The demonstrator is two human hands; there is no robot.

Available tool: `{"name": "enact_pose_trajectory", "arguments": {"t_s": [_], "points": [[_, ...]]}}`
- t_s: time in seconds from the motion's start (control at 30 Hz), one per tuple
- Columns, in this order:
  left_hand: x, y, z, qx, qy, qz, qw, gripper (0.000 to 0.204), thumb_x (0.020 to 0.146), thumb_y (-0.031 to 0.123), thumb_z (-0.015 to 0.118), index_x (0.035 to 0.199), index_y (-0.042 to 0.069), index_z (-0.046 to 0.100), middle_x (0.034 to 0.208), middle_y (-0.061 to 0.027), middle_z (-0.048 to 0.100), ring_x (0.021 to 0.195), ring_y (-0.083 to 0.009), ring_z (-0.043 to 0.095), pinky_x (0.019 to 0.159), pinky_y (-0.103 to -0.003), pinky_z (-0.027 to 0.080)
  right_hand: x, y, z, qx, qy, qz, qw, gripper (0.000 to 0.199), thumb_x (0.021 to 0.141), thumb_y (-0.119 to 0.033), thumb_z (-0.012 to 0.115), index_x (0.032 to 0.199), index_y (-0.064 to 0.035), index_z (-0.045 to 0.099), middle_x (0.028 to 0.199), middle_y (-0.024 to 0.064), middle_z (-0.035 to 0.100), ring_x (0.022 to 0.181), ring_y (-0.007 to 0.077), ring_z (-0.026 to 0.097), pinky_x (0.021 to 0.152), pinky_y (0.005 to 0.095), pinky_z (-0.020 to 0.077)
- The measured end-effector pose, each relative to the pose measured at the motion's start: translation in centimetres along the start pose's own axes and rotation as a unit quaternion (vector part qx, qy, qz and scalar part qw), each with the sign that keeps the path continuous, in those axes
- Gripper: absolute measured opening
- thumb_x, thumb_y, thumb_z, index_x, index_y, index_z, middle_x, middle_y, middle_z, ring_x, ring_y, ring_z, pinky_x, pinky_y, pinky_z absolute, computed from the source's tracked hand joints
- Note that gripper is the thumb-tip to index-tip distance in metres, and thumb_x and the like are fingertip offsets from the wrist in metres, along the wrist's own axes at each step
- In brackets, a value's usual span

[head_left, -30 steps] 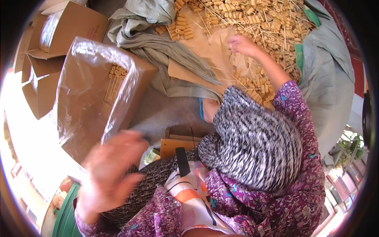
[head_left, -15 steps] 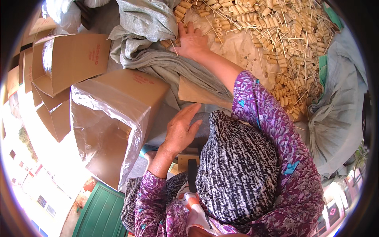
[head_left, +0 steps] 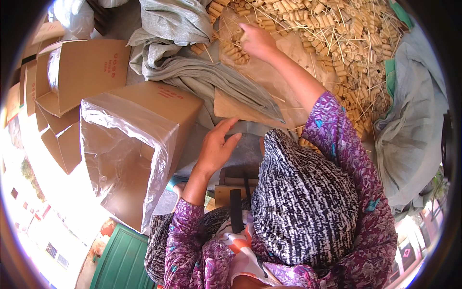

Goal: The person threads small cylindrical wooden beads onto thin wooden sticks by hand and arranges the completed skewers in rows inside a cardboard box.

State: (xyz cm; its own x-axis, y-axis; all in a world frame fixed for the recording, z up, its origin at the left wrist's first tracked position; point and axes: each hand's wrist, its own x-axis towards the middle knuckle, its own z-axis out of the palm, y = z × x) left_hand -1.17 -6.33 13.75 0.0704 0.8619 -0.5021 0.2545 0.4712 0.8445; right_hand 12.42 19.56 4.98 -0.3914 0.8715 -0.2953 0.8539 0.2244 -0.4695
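Observation:
My right hand (head_left: 260,42) is over the near left part of a pile of short, ridged tan tubes (head_left: 337,48) mixed with thin pale sticks. Its fingers are curled, one jutting to the left, and whatever lies under them is hidden. A small cluster of tubes (head_left: 233,52) lies on the brown sheet (head_left: 269,79) just left of this hand. Closer to me, my left hand (head_left: 216,150) hovers with fingers and thumb apart, holding nothing. To its left lies a cardboard box (head_left: 159,98), its mouth lined with clear plastic (head_left: 127,115).
Grey woven cloth (head_left: 180,70) is bunched between box and pile, with a brown flap (head_left: 236,107) beside it. More cardboard boxes (head_left: 89,72) stand behind on the left. Blue-grey cloth (head_left: 409,115) edges the pile's right. Black-and-white knitted cloth (head_left: 305,202) bulges between my arms.
My right hand has drawn in its spread fingers and moved right, uncovering tubes. My left hand has shifted slightly, still open.

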Motion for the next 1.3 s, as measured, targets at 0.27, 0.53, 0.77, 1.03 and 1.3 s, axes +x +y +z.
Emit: {"name": "enact_pose_trajectory", "arguments": {"t_s": [0.27,0.53,0.77,1.03,1.3], "points": [[2.8,1.2,0.1,0.022,0.088,0.082,0.993,0.039,0.087,0.006,0.063,0.125,-0.001,0.058,0.118,-0.0186,0.064,0.108,-0.0303,0.063,0.092,-0.034,0.049,-9.4,5.9,-1.1,0.682,-0.188,0.122,0.696,0.046,0.088,-0.007,0.056,0.132,0.0034,0.049,0.111,0.0130,0.063,0.102,0.0232,0.064,0.086,0.0344,0.0555],[6.8,4.0,2.3,0.420,0.118,0.343,0.832,0.051,0.079,0.006,0.062,0.130,0.014,0.058,0.140,-0.0093,0.051,0.131,-0.0307,0.047,0.108,-0.054,0.035,-13.7,3.9,-0.4,0.786,-0.182,0.204,0.555,0.033,0.093,-0.010,0.053,0.125,0.0005,0.056,0.112,0.0131,0.064,0.100,0.0233,0.065,0.084,0.0360,0.0560],[7.6,2.6,3.8,0.444,0.084,0.387,0.804,0.047,0.083,0.017,0.059,0.129,0.020,0.059,0.144,-0.0069,0.048,0.136,-0.0283,0.042,0.111,-0.058,0.025,-13.9,4.2,0.8,0.863,-0.275,0.187,0.379,0.027,0.098,-0.020,0.049,0.118,-0.0050,0.060,0.110,0.0086,0.065,0.100,0.0208,0.064,0.085,0.0349,0.0558],[7.5,3.1,3.4,0.413,0.099,0.444,0.789,0.044,0.083,0.020,0.058,0.126,0.016,0.060,0.130,-0.0066,0.058,0.126,-0.0270,0.051,0.110,-0.057,0.029,-14.5,3.0,0.2,0.837,-0.238,0.217,0.442,0.025,0.098,-0.024,0.051,0.112,-0.0052,0.060,0.102,0.0078,0.066,0.091,0.0186,0.066,0.077,0.0325,0.0568],[7.1,4.8,2.2,0.320,0.151,0.483,0.801,0.043,0.079,0.013,0.065,0.122,0.011,0.061,0.117,-0.0077,0.064,0.112,-0.0282,0.061,0.106,-0.052,0.039,-12.8,4.4,-1.1,0.821,-0.172,0.177,0.515,0.020,0.094,-0.013,0.060,0.110,-0.0009,0.062,0.086,0.0039,0.065,0.081,0.0147,0.064,0.076,0.0273,0.0549]]}}
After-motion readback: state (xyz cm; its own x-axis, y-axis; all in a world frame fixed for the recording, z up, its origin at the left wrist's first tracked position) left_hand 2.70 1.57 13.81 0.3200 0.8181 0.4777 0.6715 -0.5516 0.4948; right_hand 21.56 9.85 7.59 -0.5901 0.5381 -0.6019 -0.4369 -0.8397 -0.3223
